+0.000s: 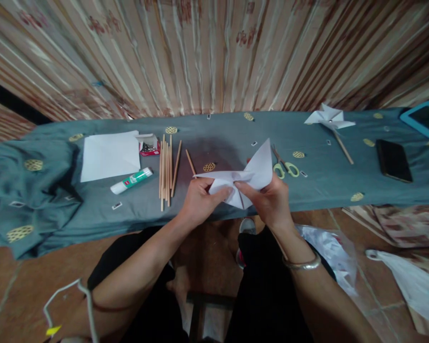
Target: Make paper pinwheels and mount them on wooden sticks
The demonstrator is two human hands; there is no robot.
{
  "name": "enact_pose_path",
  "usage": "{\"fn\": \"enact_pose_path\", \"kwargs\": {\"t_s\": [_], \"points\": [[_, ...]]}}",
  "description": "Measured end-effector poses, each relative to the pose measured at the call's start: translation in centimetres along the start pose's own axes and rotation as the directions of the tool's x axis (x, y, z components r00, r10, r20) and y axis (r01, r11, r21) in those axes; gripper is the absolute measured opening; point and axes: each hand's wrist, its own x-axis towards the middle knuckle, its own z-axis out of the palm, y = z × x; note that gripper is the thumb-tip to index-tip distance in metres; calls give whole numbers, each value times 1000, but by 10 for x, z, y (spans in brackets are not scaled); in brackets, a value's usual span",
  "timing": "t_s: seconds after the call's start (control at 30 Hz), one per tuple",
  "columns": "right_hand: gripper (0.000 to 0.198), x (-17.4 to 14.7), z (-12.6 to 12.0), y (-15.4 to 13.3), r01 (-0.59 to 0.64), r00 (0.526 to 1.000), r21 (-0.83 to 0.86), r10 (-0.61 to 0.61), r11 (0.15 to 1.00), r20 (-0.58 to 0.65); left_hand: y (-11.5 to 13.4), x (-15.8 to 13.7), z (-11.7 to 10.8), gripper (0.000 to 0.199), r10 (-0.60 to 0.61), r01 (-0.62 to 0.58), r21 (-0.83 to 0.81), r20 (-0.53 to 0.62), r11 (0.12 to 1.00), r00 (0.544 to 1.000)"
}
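Observation:
Between my two hands is a white paper pinwheel [259,164], its blades partly folded in toward the middle. My left hand [203,197] pinches its left side, thumb pressed near the centre. My right hand [270,197] grips the right side, its thumb also at the centre, and a bracelet sits on that wrist. Just beyond the paper, a single wooden stick [190,162] lies on the cloth, close to my left hand. Scissors with pale green handles [286,169] rest right of the paper, near my right hand.
Left on the cloth-covered table [229,128] are white paper sheets [110,157], a small red box of metal pins [149,145], a glue stick [131,180] and several wooden sticks [165,171]. A pinwheel on a stick [329,118], a phone [393,160] and a blue-framed tablet [423,119] lie right. Curtains hang behind.

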Motion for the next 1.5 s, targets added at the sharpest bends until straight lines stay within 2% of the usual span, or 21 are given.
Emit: {"fn": "enact_pose_path", "kwargs": {"t_s": [0.13,0.23,0.3,0.37,0.43,0.53,0.63,0.7,0.77,0.83,0.97,1.0,1.03,1.07,1.13,1.23,1.37,1.5], "points": [[44,7,-10,-1,-65,993,123,76,990,-88,0,0,-13,37,79,-77,-63,34,995,996],[50,12,-21,-1,-73,982,161,99,984,-163,-8,8,-35,28,148,-141,131,-41,981,988],[52,14,-28,1,-73,977,166,104,983,-185,-17,17,-50,24,214,-170,392,-72,904,974],[53,13,-32,1,-70,977,158,100,985,-189,-24,27,-62,29,221,-143,633,-45,761,974],[54,9,-32,-1,-77,979,154,104,985,-177,-30,36,-66,36,227,-128,781,-18,611,974],[54,3,-29,-7,-127,979,170,152,977,-138,-35,45,-64,45,237,-125,872,10,474,971],[52,-2,-24,-9,-152,982,180,170,972,-87,-37,52,-60,49,251,-107,873,-18,475,968],[52,-4,-22,-9,-149,985,161,160,976,-60,-38,58,-60,52,242,-70,813,-89,578,966],[52,-7,-20,-8,-140,989,128,146,982,-39,-40,63,-60,53,196,-13,675,-196,738,961],[51,-11,-19,-9,-113,993,97,115,989,-13,-41,66,-60,50,137,24,527,-264,850,955],[50,-25,-17,-20,-34,996,13,33,999,80,-33,57,-49,28,53,17,311,-215,950,975],[49,-28,-17,-24,-20,994,-11,21,1000,107,-27,51,-46,28,-45,56,58,-172,997,984],[48,-31,-17,-27,-6,991,-34,11,999,133,-21,45,-42,30,-132,112,-153,-129,982,983],[48,-34,-18,-31,6,988,-50,2,999,152,-14,38,-40,32,-197,164,-288,-88,943,977],[48,-38,-18,-37,31,987,-64,-21,997,162,1,24,-36,34,-277,240,-405,-35,883,960],[49,-40,-18,-42,51,989,-57,-42,997,143,17,4,-34,32,-300,266,-462,1,846,954],[52,-41,-15,-43,45,992,-14,-43,999,122,26,-13,-30,34,-352,326,-460,31,826,935],[57,-44,-14,-41,69,990,-33,-65,997,124,26,-21,-29,26,-305,312,-410,84,857,949]]}}
